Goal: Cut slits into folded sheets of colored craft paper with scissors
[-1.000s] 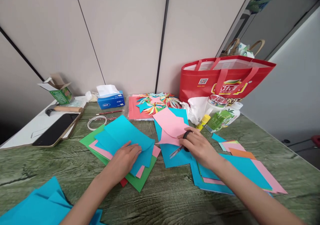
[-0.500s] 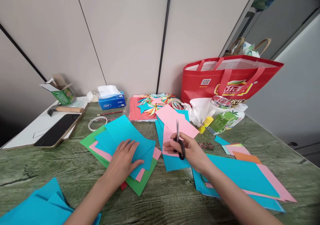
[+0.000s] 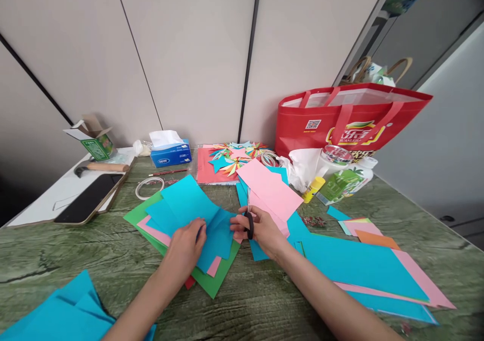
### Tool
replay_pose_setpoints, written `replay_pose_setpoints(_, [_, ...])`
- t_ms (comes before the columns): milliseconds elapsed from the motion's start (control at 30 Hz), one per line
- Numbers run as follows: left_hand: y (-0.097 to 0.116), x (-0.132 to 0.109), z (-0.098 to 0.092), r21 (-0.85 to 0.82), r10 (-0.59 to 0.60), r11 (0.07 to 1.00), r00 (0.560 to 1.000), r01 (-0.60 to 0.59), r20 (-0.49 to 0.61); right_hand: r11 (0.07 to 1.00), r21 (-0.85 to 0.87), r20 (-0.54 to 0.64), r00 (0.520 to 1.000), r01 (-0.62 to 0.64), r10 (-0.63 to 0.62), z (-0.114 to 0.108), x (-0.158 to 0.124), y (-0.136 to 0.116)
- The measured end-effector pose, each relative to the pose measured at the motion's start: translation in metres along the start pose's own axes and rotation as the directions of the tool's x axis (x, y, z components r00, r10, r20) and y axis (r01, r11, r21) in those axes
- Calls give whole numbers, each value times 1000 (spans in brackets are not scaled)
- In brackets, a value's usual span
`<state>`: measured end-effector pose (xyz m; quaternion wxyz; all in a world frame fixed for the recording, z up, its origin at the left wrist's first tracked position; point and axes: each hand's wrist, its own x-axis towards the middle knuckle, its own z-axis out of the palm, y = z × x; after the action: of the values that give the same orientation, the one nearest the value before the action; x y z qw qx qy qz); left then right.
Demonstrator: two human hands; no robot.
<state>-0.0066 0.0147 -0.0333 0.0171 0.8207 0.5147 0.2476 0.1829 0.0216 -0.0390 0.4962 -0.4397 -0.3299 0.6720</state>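
My left hand (image 3: 188,241) rests on a stack of coloured paper, its fingers curled in and pinching the top sheet of blue paper (image 3: 190,198). That sheet shows a raised crease toward its right side. My right hand (image 3: 260,230) holds scissors (image 3: 249,222) with black handles, their blades pointing up and away from me. The fingertips of this hand are at the right corner of the blue paper. Beneath it, green paper (image 3: 219,275) and pink paper (image 3: 156,232) stick out. Behind my right hand lies a pink sheet (image 3: 270,188) over more blue paper.
Blue sheets lie at the front left (image 3: 56,310) and right (image 3: 363,265). Along the back are a phone (image 3: 88,198), a hammer (image 3: 106,167), a tape roll (image 3: 149,188), a tissue box (image 3: 172,154), paper stars (image 3: 238,153), a glue stick (image 3: 313,189) and a red bag (image 3: 302,114).
My right hand has moved left with the scissors to the blue paper's corner. The fingers of my left hand, flat before, have curled, and the blue sheet now bends up at its right side.
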Motion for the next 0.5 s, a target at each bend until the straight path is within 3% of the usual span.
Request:
replay_pose_setpoints(167, [7,-5,-4,30,82,996,984,-78,-160,1000,25,13,1000,15,-15,0,3,-2])
replay_pose_setpoints(333, [10,-10,-7,138,329,944,871,-299,-364,986,161,34,999,32,-38,1,2,-17])
replay_pose_setpoints(433, [11,-12,-11,142,363,931,834,-335,-416,982,179,29,997,64,-70,2,1,-24])
replay_pose_setpoints(500, [14,-13,-14,124,358,933,831,-338,-425,981,173,27,995,89,-95,2,0,-27])
